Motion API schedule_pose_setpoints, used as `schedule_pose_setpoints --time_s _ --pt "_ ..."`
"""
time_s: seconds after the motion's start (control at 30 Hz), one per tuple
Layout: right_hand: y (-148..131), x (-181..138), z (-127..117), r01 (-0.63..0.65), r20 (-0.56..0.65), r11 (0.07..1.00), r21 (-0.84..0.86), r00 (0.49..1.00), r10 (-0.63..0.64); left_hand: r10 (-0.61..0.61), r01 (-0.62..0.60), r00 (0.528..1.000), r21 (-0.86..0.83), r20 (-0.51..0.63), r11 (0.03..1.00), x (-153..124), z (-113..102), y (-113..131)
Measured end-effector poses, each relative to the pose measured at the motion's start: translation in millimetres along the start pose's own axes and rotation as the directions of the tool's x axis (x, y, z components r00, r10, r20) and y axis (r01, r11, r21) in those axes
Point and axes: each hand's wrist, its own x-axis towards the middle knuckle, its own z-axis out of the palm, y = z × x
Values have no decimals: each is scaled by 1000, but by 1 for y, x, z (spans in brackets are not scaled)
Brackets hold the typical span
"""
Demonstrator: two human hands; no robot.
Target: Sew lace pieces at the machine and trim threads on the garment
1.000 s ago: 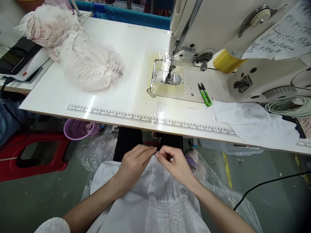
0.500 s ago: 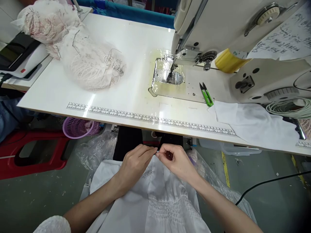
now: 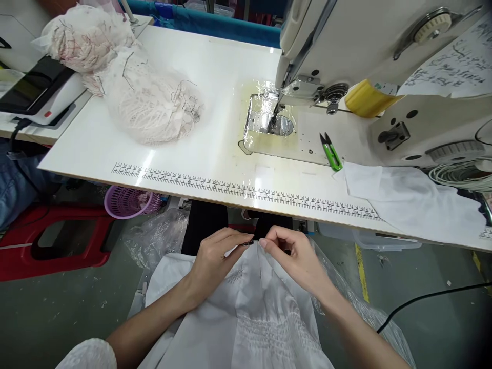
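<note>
A white garment (image 3: 246, 302) with a gathered, shirred section lies across my lap, its upper end raised just below the table edge. My left hand (image 3: 217, 259) is closed, with a small dark, shiny object (image 3: 248, 243) between thumb and fingers at the garment's top; its kind is too small to make out. Just to the right, my right hand (image 3: 294, 253) pinches the garment's top edge between thumb and index finger, the other fingers curled. A short gap separates the fingertips of the two hands.
On the white table (image 3: 215, 159) stand a sewing machine (image 3: 326, 56), green thread snips (image 3: 331, 152), white cloth (image 3: 411, 197) and a lacy bundle (image 3: 149, 110). Below are a purple basket (image 3: 128, 203) and a red stool (image 3: 92, 243). A black cable (image 3: 430, 293) crosses at right.
My right hand has moved slightly right, away from my left fingertips. The dark object in my left hand now shows more clearly. The whole view has shifted a little.
</note>
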Motion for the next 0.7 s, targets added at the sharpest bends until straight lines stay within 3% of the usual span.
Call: schedule_pose_setpoints --time_s 0.17,0.5,0.6,0.7 --pt "4 -1 -2 -11 -10 1000 8 1000 11 -88 87 996 -115 -2 990 -1 0 1" --pt "7 -4 -3 -10 -26 1000 -5 1000 10 -178 175 984 -164 -3 971 1 -2 4" --pt "4 -6 -6 43 -60 998 -43 997 -46 -259 257 966 -207 18 944 2 -3 3" --pt "-2 -7 -16 186 -167 973 -134 964 -208 -352 358 933 -254 68 899 4 -2 -6"
